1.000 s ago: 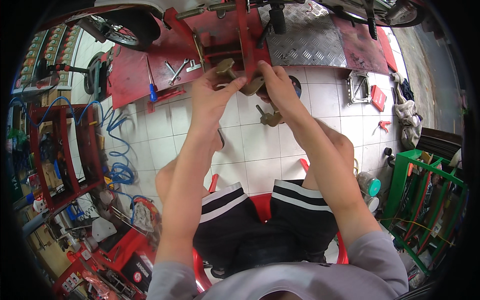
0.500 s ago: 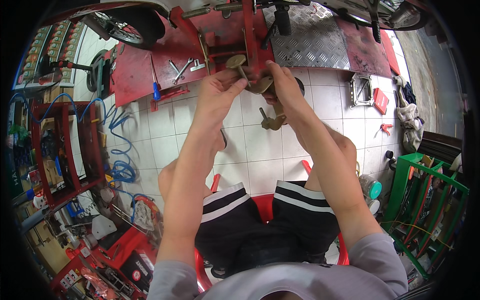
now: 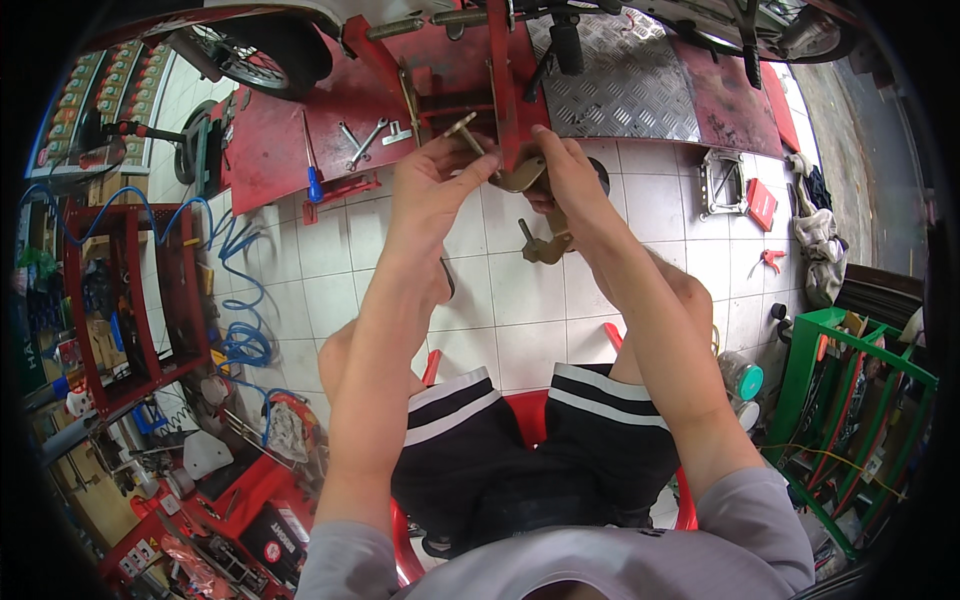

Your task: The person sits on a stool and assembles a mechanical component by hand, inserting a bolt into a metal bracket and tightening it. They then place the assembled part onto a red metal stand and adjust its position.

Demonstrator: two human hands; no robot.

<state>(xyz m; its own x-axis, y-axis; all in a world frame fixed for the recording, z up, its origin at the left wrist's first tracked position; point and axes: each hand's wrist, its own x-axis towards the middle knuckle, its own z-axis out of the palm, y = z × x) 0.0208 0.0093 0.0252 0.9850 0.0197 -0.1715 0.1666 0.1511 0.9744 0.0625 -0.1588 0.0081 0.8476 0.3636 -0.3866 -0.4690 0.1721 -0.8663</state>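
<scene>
My left hand (image 3: pixel 438 182) is closed, pinching a brass-coloured bolt (image 3: pixel 466 132) with a wide flat head between thumb and fingers. The bolt's head points up toward the red bench, and its lower end lies close to the fingertips. My right hand (image 3: pixel 572 185) grips a curved brass-coloured metal bracket (image 3: pixel 523 176), whose lower end carries a pin and hangs over the floor. Part of the bracket is hidden behind the right hand. Both hands are close together, just in front of a red upright frame (image 3: pixel 505 105) on the bench.
A red workbench (image 3: pixel 270 140) spans the far side, with a blue-handled screwdriver (image 3: pixel 313 180) and a wrench (image 3: pixel 367 142) on it. A motorcycle wheel (image 3: pixel 250 50) stands above. At left are a red metal rack (image 3: pixel 140 380) and a coiled blue hose (image 3: pixel 245 345); at right, a green rack (image 3: pixel 815 335).
My left hand has tilted the bolt, so its flat head now shows more edge-on. The bracket in my right hand has shifted slightly.
</scene>
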